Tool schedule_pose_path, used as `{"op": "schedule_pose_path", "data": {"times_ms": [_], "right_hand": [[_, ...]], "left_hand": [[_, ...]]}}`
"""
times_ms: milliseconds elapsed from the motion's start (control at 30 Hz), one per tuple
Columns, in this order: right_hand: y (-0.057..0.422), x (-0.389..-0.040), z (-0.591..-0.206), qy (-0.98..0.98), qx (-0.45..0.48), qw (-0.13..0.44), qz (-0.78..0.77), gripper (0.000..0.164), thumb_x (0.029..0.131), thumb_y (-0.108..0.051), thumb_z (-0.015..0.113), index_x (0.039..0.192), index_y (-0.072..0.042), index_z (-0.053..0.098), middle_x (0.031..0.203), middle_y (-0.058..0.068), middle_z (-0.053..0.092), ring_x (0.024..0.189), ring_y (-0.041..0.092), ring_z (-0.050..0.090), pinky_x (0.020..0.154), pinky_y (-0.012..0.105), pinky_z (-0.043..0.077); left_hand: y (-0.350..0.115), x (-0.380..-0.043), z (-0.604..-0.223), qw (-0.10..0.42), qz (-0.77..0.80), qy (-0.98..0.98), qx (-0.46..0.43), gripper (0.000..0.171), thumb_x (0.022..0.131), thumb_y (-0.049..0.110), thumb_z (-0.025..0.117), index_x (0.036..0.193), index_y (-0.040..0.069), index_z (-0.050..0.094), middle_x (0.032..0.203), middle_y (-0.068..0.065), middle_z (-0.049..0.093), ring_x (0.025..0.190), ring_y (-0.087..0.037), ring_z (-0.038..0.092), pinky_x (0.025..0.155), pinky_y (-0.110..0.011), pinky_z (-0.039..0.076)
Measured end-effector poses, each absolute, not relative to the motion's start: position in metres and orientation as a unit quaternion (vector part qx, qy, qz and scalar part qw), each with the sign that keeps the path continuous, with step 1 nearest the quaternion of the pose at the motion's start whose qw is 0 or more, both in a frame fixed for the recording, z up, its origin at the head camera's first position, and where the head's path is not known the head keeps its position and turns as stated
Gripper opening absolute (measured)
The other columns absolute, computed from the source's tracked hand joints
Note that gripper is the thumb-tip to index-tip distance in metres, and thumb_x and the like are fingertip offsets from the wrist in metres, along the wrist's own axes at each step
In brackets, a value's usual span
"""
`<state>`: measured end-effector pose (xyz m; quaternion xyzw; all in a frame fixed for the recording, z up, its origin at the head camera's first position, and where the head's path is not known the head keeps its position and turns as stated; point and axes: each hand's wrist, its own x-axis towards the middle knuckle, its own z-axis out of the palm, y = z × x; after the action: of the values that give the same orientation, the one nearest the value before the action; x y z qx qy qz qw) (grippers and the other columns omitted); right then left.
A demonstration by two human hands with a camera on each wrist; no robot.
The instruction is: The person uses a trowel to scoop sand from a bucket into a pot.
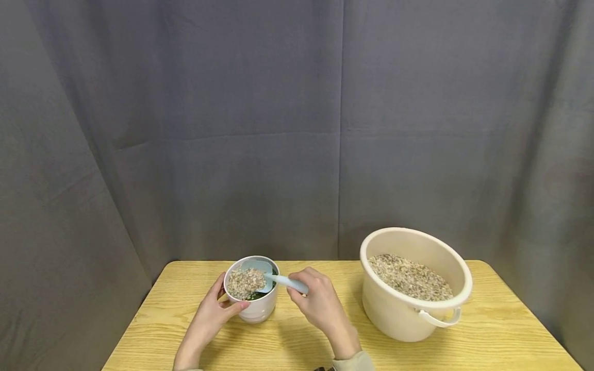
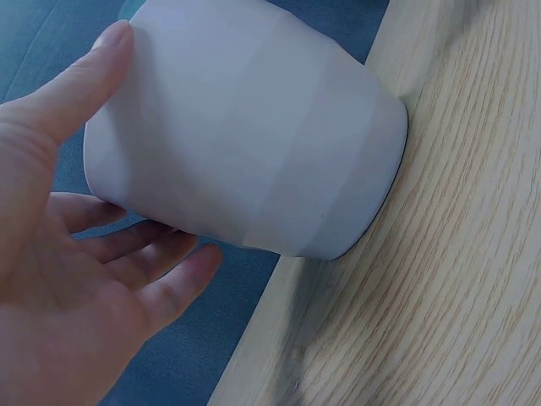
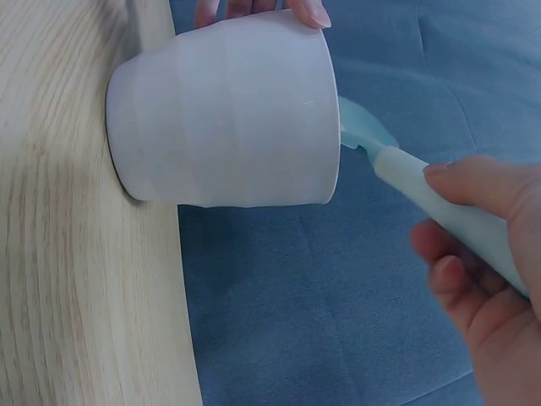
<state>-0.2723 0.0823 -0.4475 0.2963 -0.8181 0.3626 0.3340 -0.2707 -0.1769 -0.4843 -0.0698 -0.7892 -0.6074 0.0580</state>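
Note:
A white pot [image 1: 259, 311] with faintly banded sides stands upright on the wooden table. My left hand [image 1: 209, 315] holds it from the left, thumb near the rim and fingers round the far side; the left wrist view shows the thumb and fingers on either side of the pot's wall [image 2: 228, 127]. In my right hand [image 1: 321, 303] is the handle of a light blue scoop [image 1: 290, 283], gripped between thumb and curled fingers. The scoop's blade lies inside the pot's mouth. Beige grains [image 1: 245, 283] fill the pot's left part, beside something dark green [image 1: 255, 296].
To the right stands a large cream bucket [image 1: 387, 313], partly filled with similar grains [image 1: 410, 278], its white handle [image 1: 441, 320] hanging at the front. Grey curtains [image 1: 255, 154] hang behind the table [image 1: 153, 330] and along its sides.

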Motion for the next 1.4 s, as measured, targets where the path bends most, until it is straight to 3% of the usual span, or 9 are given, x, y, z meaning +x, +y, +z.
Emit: {"op": "schedule_pose_path", "data": {"times_ms": [800, 1400], "right_hand": [[0.0915, -0.2766, -0.4486, -0.776, 0.334, 0.378, 0.379, 0.026, 0.073, 0.006, 0.079, 0.094, -0.008, 0.073, 0.087, -0.005, 0.062, 0.073, 0.007, 0.059, 0.065, 0.02, 0.052], [0.0876, -0.2708, -0.4422, -0.787, 0.226, 0.361, 0.447, 0.02, 0.073, -0.005, 0.082, 0.091, -0.009, 0.076, 0.078, -0.007, 0.064, 0.064, 0.006, 0.055, 0.057, 0.022, 0.049]], "left_hand": [[-0.1783, -0.2708, -0.4855, 0.052, -0.599, -0.796, -0.069, 0.097, 0.08, 0.023, 0.083, 0.154, 0.003, 0.023, 0.152, -0.024, 0.032, 0.136, -0.038, 0.036, 0.103, -0.045, 0.044], [-0.1814, -0.2705, -0.4835, 0.041, -0.59, -0.804, -0.058, 0.101, 0.08, 0.024, 0.083, 0.155, 0.002, 0.018, 0.152, -0.027, 0.03, 0.136, -0.04, 0.035, 0.104, -0.043, 0.043]]}}
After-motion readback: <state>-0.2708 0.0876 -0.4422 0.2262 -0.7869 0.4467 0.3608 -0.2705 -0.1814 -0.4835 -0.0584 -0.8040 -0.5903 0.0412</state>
